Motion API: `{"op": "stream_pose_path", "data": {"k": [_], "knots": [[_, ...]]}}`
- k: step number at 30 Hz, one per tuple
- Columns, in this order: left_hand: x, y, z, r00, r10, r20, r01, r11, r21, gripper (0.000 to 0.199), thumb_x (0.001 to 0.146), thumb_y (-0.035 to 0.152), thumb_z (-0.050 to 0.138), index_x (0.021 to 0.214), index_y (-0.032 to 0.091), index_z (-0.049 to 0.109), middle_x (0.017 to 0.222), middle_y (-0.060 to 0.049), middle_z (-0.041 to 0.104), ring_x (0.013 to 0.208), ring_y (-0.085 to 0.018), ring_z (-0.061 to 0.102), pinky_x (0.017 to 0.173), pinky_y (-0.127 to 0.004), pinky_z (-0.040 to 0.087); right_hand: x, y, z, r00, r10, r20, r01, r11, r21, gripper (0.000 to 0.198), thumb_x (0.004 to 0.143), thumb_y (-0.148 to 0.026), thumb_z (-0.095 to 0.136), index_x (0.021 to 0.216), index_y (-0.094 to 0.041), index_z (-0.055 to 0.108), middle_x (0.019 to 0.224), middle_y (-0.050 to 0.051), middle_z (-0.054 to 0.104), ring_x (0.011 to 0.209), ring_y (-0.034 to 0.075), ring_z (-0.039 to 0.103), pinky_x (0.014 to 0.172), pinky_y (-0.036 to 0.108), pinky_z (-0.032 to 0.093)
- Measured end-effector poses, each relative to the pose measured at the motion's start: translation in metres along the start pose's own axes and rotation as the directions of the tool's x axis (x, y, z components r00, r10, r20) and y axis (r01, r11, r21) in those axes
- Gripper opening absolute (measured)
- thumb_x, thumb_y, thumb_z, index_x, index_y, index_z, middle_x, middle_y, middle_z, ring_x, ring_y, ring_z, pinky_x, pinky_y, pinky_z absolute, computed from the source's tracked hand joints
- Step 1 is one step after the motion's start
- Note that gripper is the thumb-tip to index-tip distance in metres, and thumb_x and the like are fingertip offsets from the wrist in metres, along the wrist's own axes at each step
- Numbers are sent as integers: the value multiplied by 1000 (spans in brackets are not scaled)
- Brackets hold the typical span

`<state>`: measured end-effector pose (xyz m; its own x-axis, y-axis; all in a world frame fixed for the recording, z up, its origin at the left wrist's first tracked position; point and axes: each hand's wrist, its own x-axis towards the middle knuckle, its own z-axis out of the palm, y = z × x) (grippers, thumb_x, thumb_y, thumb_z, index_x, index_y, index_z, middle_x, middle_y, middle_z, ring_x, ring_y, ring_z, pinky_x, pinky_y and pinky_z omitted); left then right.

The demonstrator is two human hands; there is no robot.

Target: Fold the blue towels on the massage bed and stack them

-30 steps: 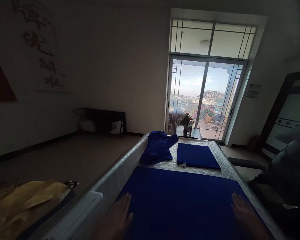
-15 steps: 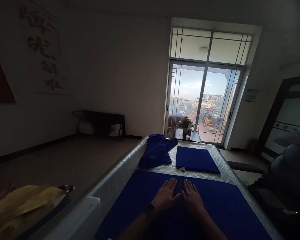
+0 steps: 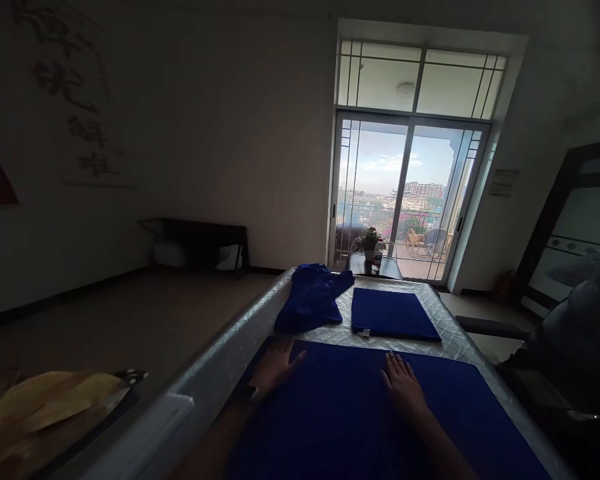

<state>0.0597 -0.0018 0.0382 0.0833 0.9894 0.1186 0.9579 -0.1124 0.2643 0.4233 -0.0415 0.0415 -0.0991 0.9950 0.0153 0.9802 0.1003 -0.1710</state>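
Observation:
A large blue cloth (image 3: 345,407) lies spread flat over the near part of a silvery quilted table cover (image 3: 325,335). My left hand (image 3: 275,365), with a dark band at its wrist, rests palm down near the cloth's far left corner, fingers stretched out. Flat on the right half of the same cloth is my right hand (image 3: 404,383), its fingers extended and the thumb apart. Beyond them, a neatly folded blue cloth (image 3: 394,313) with a small white tag sits on the right, and a crumpled blue garment (image 3: 313,300) lies on the left.
Left of the table are a yellowish cloth heap (image 3: 55,407) and a pale flat board (image 3: 145,433). A dark bench (image 3: 200,240) stands by the wall. Behind the table's far end, a potted plant (image 3: 370,241) stands before sliding glass doors (image 3: 410,193). Dark seating (image 3: 575,347) is at right.
My hands, close together at the middle of the cloth before, have slid apart: the left toward the far left corner, the right a little to the right. The view has shifted slightly.

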Motion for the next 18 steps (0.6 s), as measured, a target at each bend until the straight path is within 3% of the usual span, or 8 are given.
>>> {"op": "stream_pose_path", "data": {"k": [3,12,15,18], "knots": [[2,-17,1,998,-44,-46,45,999,29,91,96,72,20,156,6,30,165,-17,25,153,-31,20,125,-47,14,2,7,-1,1000,16,1,-16,1000,-3,71,100,-52,16,159,-13,21,166,1,17,155,18,10,126,39,6],[6,-24,3,998,-34,-60,36,999,33,84,97,68,23,155,8,35,165,-17,27,153,-32,22,124,-48,16,5,14,-1,1000,23,-1,-24,999,-23,71,100,-54,14,159,-16,23,166,2,21,154,18,12,126,40,8],[5,-35,0,994,-37,-103,39,999,18,81,97,65,25,155,9,35,165,-16,29,152,-32,26,123,-47,19,7,40,-3,998,51,-21,-52,997,-64,71,100,-52,15,158,-14,26,165,4,25,154,18,16,126,40,10],[2,-41,-2,992,-53,-118,51,998,-19,81,97,66,25,156,12,33,163,-16,32,149,-31,31,121,-46,23,5,89,-3,997,59,-44,-64,992,-112,70,98,-48,16,157,-13,30,164,6,27,153,19,19,125,40,14]]}}
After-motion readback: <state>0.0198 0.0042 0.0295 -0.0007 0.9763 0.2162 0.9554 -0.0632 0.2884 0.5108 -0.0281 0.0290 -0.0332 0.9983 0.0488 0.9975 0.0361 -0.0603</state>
